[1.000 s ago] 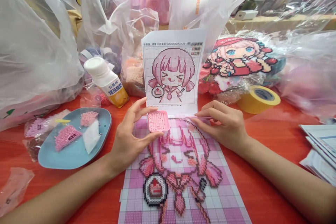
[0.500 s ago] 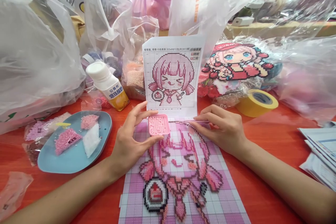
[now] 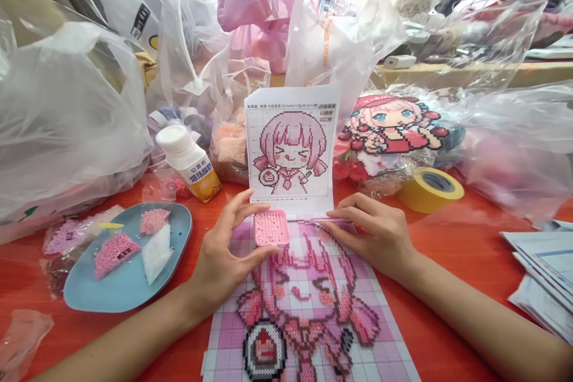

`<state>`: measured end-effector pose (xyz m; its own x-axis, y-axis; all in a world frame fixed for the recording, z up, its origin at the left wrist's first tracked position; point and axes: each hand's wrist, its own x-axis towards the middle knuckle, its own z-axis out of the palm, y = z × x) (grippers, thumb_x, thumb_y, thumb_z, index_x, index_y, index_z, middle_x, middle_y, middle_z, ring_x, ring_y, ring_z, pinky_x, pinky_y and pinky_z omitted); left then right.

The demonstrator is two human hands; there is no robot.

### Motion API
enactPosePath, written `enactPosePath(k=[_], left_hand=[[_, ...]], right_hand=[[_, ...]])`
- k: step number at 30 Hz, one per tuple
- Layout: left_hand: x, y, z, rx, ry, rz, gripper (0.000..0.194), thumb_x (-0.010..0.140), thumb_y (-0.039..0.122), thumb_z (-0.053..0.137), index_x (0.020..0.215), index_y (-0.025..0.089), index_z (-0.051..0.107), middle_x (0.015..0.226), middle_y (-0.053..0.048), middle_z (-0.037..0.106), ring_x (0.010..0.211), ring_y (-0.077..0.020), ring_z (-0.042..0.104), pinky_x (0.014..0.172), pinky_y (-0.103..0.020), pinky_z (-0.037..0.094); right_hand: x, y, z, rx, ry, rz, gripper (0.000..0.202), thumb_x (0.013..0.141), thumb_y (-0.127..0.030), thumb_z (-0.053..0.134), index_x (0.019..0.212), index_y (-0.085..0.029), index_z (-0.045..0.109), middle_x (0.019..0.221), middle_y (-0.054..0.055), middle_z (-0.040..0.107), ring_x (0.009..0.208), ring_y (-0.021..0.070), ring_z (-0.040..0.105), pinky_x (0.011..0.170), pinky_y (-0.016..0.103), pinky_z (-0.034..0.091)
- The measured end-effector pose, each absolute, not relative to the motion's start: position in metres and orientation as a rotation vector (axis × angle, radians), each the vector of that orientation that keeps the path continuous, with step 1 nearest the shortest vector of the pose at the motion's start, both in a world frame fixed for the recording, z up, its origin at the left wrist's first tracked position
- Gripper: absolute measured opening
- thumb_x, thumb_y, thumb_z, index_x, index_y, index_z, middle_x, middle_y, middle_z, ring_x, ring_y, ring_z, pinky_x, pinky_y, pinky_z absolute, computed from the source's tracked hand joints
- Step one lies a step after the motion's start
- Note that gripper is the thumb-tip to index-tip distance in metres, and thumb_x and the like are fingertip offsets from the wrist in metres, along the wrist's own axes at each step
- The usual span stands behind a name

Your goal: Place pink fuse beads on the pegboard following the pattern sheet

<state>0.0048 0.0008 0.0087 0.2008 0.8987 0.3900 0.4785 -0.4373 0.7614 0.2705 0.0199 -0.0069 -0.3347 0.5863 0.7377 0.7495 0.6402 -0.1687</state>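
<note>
"How is the left hand (image 3: 221, 253) posed?"

"Its forearm (image 3: 134, 334) slants in from the lower left. The thumb presses the near side of a small pink tray (image 3: 287, 231) and the curved fingers brace the far left corner, so the hand is grasping it over the upper left part of the board (image 3: 380, 364). The palm leaves a wide gap behind the tray."

"What is in the tray?"

"Small pink beads (image 3: 268, 225), some seemingly in rows."

"And the right hand (image 3: 376, 233)?"

"It comes in from the lower right, back of the hand up, with the wrist just off the board's edge. Thumb and forefinger pinch a slim pinkish tool (image 3: 320, 220), the other fingers bent behind. The tool points left, toward the top outline of the beaded figure (image 3: 305, 331). I can't tell whether its tip carries a bead."

"Where does the board lie?"

"On the red table (image 3: 439, 358), between the forearms, in front of an upright paper (image 3: 293, 155) with a similar drawing. The blue plate (image 3: 101, 293) sits left of the left hand; a white-capped bottle (image 3: 190, 161) stands tilted beyond it."
</note>
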Motion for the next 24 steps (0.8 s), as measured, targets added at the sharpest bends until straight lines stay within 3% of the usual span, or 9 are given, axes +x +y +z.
enactPosePath(k=[24], left_hand=[[0.0027,0.001,0.0057,2.044,1.249,1.11,0.075,0.078,0.046,0.075,0.14,0.031,0.037,0.122,-0.004,0.072,0.12,-0.0219,0.064,0.109,-0.047,0.044]], right_hand=[[0.2697,0.0211,-0.0088,-1.012,-2.036,-0.25,0.013,0.085,-0.03,0.07,0.08,-0.018,0.068,0.072,0.001,0.065,0.056,0.0072,0.056,0.049,0.02,0.043]])
